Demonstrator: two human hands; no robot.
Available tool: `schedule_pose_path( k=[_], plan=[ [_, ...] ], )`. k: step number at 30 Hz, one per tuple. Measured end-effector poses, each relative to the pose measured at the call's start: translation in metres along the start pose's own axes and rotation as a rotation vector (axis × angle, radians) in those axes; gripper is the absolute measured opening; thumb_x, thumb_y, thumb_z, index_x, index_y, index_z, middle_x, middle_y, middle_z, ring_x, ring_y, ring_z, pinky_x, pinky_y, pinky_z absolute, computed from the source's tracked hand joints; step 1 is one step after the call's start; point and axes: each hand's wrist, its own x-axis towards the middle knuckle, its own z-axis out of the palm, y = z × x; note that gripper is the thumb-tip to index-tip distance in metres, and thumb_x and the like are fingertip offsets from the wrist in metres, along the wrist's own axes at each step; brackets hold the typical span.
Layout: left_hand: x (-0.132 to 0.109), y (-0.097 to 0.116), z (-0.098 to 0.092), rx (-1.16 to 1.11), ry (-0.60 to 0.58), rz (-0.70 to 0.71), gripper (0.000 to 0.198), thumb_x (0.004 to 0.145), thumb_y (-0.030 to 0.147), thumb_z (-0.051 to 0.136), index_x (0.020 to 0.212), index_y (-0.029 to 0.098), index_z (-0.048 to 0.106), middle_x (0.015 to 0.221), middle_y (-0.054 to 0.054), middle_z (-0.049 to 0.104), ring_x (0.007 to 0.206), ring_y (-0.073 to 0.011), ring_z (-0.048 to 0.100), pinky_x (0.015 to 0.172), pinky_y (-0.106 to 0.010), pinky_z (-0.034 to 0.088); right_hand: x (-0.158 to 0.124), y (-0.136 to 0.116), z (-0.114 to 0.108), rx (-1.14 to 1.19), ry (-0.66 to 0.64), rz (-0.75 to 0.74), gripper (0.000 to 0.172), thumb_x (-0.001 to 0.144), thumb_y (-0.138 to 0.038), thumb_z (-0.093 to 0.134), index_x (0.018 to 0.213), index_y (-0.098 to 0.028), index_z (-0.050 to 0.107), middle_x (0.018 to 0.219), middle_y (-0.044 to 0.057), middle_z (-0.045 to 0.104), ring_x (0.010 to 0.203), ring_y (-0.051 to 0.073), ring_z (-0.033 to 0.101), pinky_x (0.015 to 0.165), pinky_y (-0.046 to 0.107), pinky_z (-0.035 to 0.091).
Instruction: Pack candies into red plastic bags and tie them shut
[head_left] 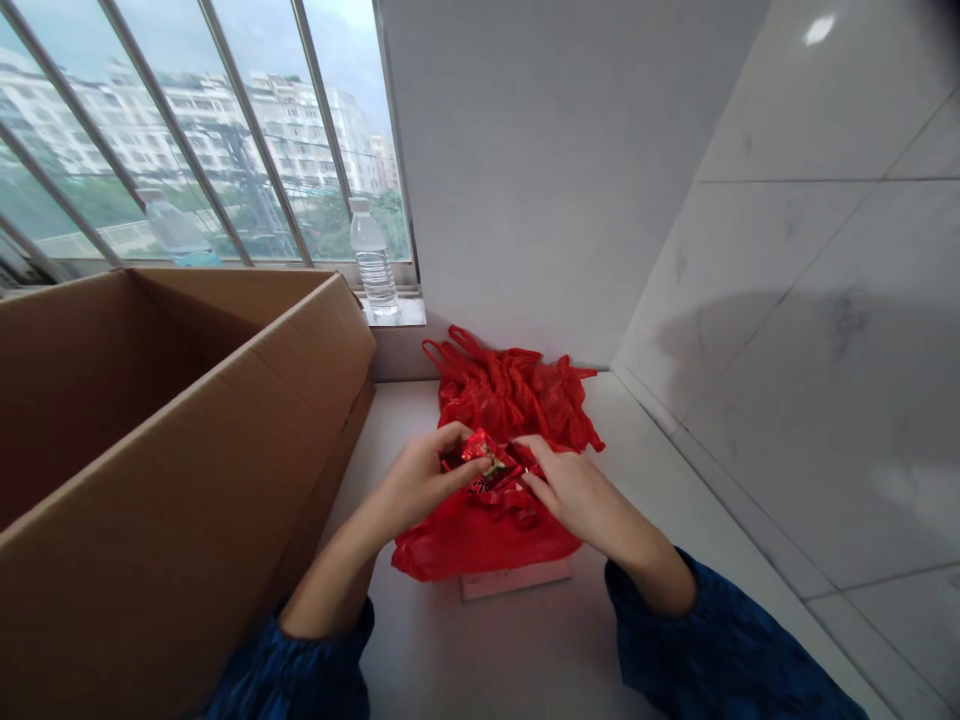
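Observation:
A shiny red foil packet [484, 452] with gold marks is pinched between the thumb and fingers of my left hand [424, 475]. From the other side, my right hand [574, 490] closes its thumb and fingers on red wrapping at the packet's right end. Whether both hands grip one packet or two, I cannot tell. Under them lies a red plastic bag [480, 545], spread flat toward me and bunched up toward the wall, its handles at the back. More red packets [521, 505] rest on the bag below my hands. A pink flat piece [517, 578] sticks out from under the bag's near edge.
A large open cardboard box [187, 480] stands at the left of the white tabletop [465, 660]. On the sill behind it is a clear plastic bottle [373, 260], beside the barred window. A marbled tile wall [810, 330] bounds the right side.

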Motion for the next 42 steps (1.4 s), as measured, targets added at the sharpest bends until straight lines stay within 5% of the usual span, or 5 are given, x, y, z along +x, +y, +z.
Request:
schedule_pose_path(
  k=[9, 22, 27, 37, 42],
  plan=[
    [-0.002, 0.013, -0.001, -0.446, 0.082, -0.070, 0.029, 0.093, 0.042, 0.062, 0.084, 0.015, 0.056, 0.069, 0.001, 0.065, 0.062, -0.0089, 0.060, 0.059, -0.019, 0.044, 0.000, 0.000, -0.007, 0.497, 0.380, -0.012, 0.042, 0.098, -0.032, 0.051, 0.138, -0.028, 0.040, 0.118, 0.006, 0.073, 0.104, 0.024, 0.072, 0.087, 0.040, 0.057],
    [-0.006, 0.014, 0.006, -0.455, 0.035, -0.060, 0.032, 0.093, 0.045, 0.061, 0.084, 0.015, 0.056, 0.077, 0.000, 0.067, 0.065, -0.0123, 0.066, 0.062, -0.022, 0.048, -0.005, -0.011, -0.009, 0.713, 0.265, -0.139, 0.033, 0.102, -0.029, 0.044, 0.135, -0.028, 0.051, 0.123, 0.004, 0.070, 0.107, 0.018, 0.068, 0.093, 0.034, 0.055],
    [-0.008, 0.017, 0.006, -0.406, 0.038, -0.033, 0.032, 0.095, 0.045, 0.059, 0.085, 0.015, 0.057, 0.085, -0.003, 0.069, 0.065, -0.0125, 0.066, 0.062, -0.023, 0.049, -0.008, -0.017, -0.011, 0.778, 0.186, -0.087, 0.037, 0.106, -0.041, 0.035, 0.132, -0.028, 0.058, 0.104, 0.001, 0.073, 0.081, 0.015, 0.071, 0.078, 0.031, 0.057],
    [-0.012, 0.015, -0.002, -0.028, 0.155, 0.042, 0.033, 0.094, 0.044, 0.061, 0.075, 0.017, 0.058, 0.067, 0.001, 0.063, 0.062, -0.0116, 0.058, 0.058, -0.022, 0.042, -0.003, -0.013, -0.006, 0.632, 0.243, -0.073, 0.041, 0.092, -0.040, 0.064, 0.131, -0.031, 0.059, 0.121, 0.004, 0.072, 0.106, 0.024, 0.070, 0.095, 0.042, 0.056],
    [-0.010, 0.013, -0.002, -0.008, 0.294, 0.064, 0.033, 0.087, 0.045, 0.071, 0.104, 0.019, 0.059, 0.103, -0.004, 0.069, 0.071, -0.0126, 0.062, 0.061, -0.024, 0.049, -0.005, -0.012, -0.008, 0.577, 0.240, -0.082, 0.040, 0.094, -0.037, 0.061, 0.133, -0.031, 0.058, 0.121, 0.005, 0.072, 0.102, 0.024, 0.072, 0.089, 0.042, 0.059]
  ],
)
